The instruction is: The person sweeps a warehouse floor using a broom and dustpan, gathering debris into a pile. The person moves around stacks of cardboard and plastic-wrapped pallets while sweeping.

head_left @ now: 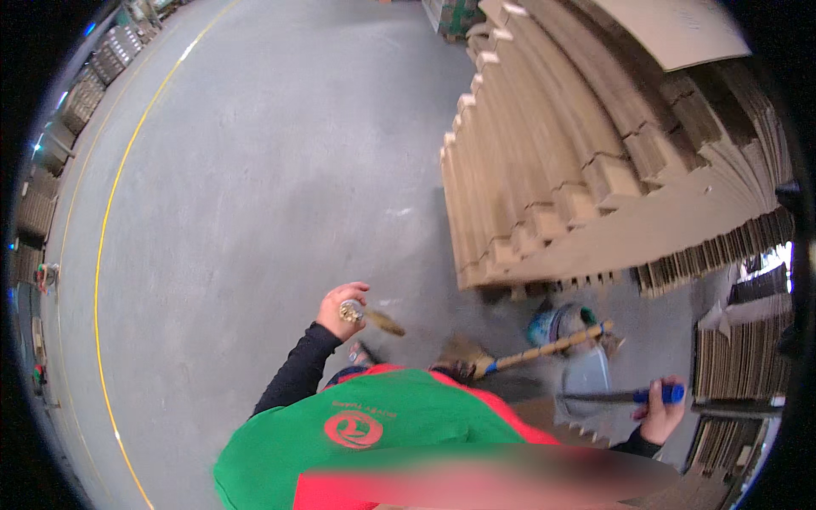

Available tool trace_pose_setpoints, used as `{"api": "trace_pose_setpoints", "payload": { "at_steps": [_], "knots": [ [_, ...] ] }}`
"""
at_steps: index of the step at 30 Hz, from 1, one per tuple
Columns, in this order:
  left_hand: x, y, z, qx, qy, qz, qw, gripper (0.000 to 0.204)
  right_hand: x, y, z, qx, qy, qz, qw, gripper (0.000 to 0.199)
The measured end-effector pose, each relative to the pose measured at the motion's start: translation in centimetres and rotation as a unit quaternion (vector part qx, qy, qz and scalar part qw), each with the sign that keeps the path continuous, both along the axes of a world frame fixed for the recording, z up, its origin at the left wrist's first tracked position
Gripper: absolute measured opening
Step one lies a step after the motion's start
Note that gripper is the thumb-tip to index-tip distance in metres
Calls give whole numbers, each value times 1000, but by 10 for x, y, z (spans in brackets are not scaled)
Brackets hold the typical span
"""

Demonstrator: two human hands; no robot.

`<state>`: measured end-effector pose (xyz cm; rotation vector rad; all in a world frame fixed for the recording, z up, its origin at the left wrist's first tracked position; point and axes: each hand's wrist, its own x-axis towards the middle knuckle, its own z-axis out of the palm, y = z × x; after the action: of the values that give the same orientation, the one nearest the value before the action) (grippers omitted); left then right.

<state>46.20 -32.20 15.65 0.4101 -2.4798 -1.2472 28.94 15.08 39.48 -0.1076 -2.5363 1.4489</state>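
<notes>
My left hand (333, 308) is closed round a stick-like thing with a pale, mottled round end (350, 311). A yellowish-brown part (386, 323) shows beyond my fingers; its exact kind is unclear. Off to the right, my right hand (661, 412) grips a tool by its blue handle (671, 393). The tool's dark shaft (599, 397) points left, across a pale grey-blue pan-like thing (586, 370); whether they join I cannot tell. Between my hands lies a broom with a yellowish stick (544, 349) bound with blue, its straw head (463, 350) toward my body.
Tall stacks of flattened cardboard (544, 144) fill the right side, with more cardboard (739, 361) beside my right hand. A bucket (557, 323) stands below the stack's near edge. Grey floor (280, 153) stretches ahead, with a yellow line (106, 221) on the left and stacked goods beyond.
</notes>
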Motion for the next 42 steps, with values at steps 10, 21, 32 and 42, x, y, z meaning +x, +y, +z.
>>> {"api": "trace_pose_setpoints", "payload": {
  "at_steps": [10,21,32,42],
  "knots": [
    [93,-44,-2,33,12,-14,999,25,21,-228,-73,-123,-208,260,935,22],
    [109,-4,2,64,53,281,956,22,-81,-444,-321,-183,-298,342,872,17],
    [60,42,-14,79,102,497,858,37,-142,-545,-484,-161,-465,370,788,33],
    [54,40,-13,-75,48,490,867,51,-89,-535,-431,-17,-659,327,678,35]
  ]
}}
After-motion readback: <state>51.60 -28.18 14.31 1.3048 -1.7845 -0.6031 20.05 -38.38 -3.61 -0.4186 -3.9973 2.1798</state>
